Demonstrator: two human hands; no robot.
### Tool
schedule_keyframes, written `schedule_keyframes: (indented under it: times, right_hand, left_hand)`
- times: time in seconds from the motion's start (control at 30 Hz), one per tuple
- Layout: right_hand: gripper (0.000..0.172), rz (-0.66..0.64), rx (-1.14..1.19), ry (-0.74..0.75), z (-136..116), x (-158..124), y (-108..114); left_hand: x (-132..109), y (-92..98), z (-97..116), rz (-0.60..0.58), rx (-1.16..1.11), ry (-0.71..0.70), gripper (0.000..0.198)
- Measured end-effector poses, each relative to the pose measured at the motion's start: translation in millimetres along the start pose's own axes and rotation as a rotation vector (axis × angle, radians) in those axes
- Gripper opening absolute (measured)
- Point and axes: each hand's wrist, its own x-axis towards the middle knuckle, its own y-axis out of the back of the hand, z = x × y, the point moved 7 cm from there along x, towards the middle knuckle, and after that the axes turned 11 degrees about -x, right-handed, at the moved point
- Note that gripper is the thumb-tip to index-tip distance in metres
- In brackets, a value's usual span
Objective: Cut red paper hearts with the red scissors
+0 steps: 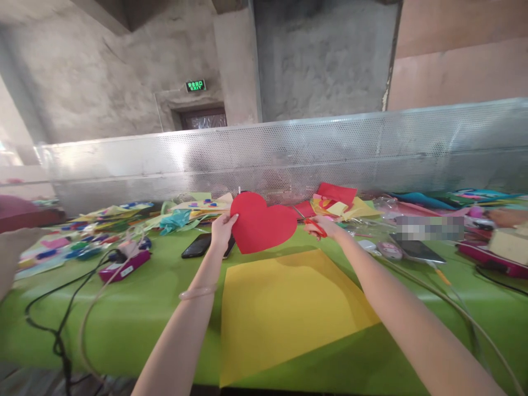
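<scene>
A red paper heart is held up by its left edge in my left hand, thumb pressed on its front. My right hand grips a pair of scissors with red handles, just right of the heart. The thin blades point left toward the heart's right edge; whether they touch it I cannot tell. Below both hands, a large yellow sheet of paper lies flat on the green table cover. Behind the heart, a dark phone rests beside my left wrist.
Coloured paper scraps are heaped along the table's back, before a perforated metal barrier. A magenta power strip with cables sits at left. Another phone with a cable lies at right. Parts of other people show at both sides.
</scene>
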Motion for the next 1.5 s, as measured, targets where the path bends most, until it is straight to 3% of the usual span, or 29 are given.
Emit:
schedule_keyframes:
  times: [0.5, 0.9, 1.5]
  right_hand:
    - [0.024, -0.091, -0.006, 0.014, -3.7, -0.7, -8.3]
    - [0.015, -0.092, -0.063, -0.011, -2.1, 0.1, -8.0]
    - [0.018, -0.097, -0.076, 0.020, -3.0, 0.6, -8.9]
  left_hand:
    - [1.4, -1.3, -5.1, -0.057, -0.004, -0.003, 0.033]
    - [0.0, -1.7, -3.4, -0.053, 0.012, 0.001, 0.032]
    - [0.5, -3.0, -3.2, -0.068, -0.004, -0.003, 0.035]
